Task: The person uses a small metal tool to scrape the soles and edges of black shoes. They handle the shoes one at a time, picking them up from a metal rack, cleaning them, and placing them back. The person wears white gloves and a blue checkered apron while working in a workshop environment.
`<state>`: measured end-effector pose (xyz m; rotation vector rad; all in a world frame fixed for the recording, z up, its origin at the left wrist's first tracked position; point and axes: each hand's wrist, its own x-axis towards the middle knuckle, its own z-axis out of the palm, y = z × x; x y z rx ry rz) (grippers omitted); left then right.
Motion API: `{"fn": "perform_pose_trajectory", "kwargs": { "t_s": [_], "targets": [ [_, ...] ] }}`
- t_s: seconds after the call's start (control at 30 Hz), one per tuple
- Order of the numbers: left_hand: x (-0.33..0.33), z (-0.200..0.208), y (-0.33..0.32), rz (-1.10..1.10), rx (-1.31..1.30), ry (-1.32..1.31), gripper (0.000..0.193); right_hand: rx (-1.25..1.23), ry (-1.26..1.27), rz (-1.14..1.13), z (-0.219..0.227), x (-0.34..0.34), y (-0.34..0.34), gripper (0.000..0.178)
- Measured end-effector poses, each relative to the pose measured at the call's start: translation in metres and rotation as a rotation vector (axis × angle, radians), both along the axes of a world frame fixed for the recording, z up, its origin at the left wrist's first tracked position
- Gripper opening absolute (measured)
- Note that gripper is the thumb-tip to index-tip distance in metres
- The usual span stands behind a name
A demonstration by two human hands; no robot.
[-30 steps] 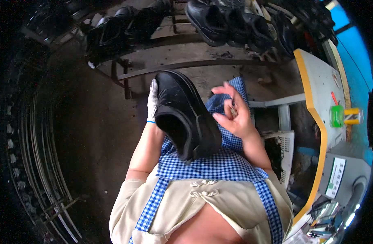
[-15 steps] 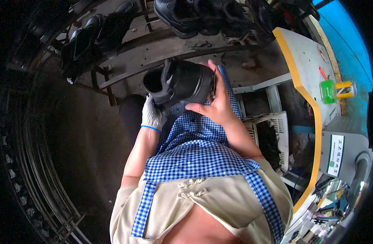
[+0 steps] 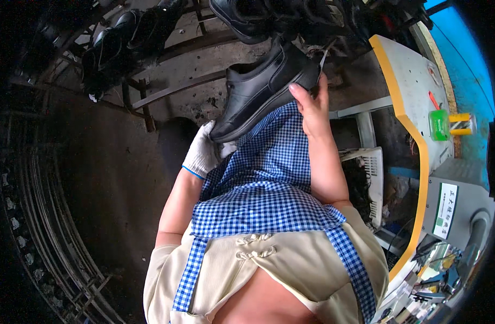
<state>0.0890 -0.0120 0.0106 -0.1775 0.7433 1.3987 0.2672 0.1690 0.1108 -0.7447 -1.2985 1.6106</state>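
A black leather shoe (image 3: pixel 261 89) is held up in front of me, tilted, its toe low at the left and its heel high at the right. My left hand (image 3: pixel 204 150), in a white knit glove with a blue cuff edge, grips the toe. My bare right hand (image 3: pixel 313 105) is at the heel, thumb against the sole's edge and fingers partly hidden behind. A thin, pale, blade-like piece (image 3: pixel 324 58) sticks up from beside the right fingers; I cannot make out the rest of it. Below the shoe lies my blue-and-white checked apron (image 3: pixel 274 151).
More black shoes (image 3: pixel 247 19) stand on a metal rack (image 3: pixel 182 86) ahead. To the right is a white worktable with a yellow edge (image 3: pixel 415 129), bearing a green container (image 3: pixel 438 125) and a grey machine (image 3: pixel 458 200). A white plastic crate (image 3: pixel 373 183) sits beneath. Metal rails (image 3: pixel 58 216) run along the left.
The shoe has turned from heel-and-opening view to its side, and has risen slightly. My left hand has shifted to the toe, and my right hand has moved up and right with the heel.
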Motion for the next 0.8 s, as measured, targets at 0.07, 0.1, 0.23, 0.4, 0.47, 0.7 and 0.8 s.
{"fn": "perform_pose_trajectory", "kwargs": {
  "t_s": [0.07, 0.1, 0.23, 0.4, 0.47, 0.7, 0.8],
  "targets": [
    [0.000, 0.001, 0.005, 0.099, -0.017, 0.274, 0.041, 0.056, 0.019, -0.003, -0.001, -0.001, -0.001, 0.066],
    [0.003, 0.006, 0.012, 0.204, -0.036, 0.537, 0.043, 0.131, 0.036, 0.002, -0.001, -0.002, -0.002, 0.064],
    [0.000, 0.061, 0.017, 0.360, 0.181, 1.084, 0.046, 0.452, -0.231, 0.119, -0.006, -0.008, -0.017, 0.085],
    [-0.008, 0.121, 0.023, -0.009, 0.193, 0.968, 0.026, 0.670, -0.321, 0.228, -0.005, -0.017, -0.026, 0.091],
    [-0.014, 0.109, 0.021, -0.043, 0.281, 0.770, 0.027, 0.686, -0.309, 0.323, 0.003, -0.019, -0.026, 0.090],
    [0.007, 0.120, 0.017, -0.020, 0.430, 0.975, 0.028, 0.807, -0.388, 0.344, 0.041, -0.009, -0.019, 0.040],
    [0.006, 0.117, 0.016, -0.067, 0.452, 1.163, 0.024, 1.055, -0.459, 0.264, 0.048, -0.013, -0.020, 0.028]
  ]
}}
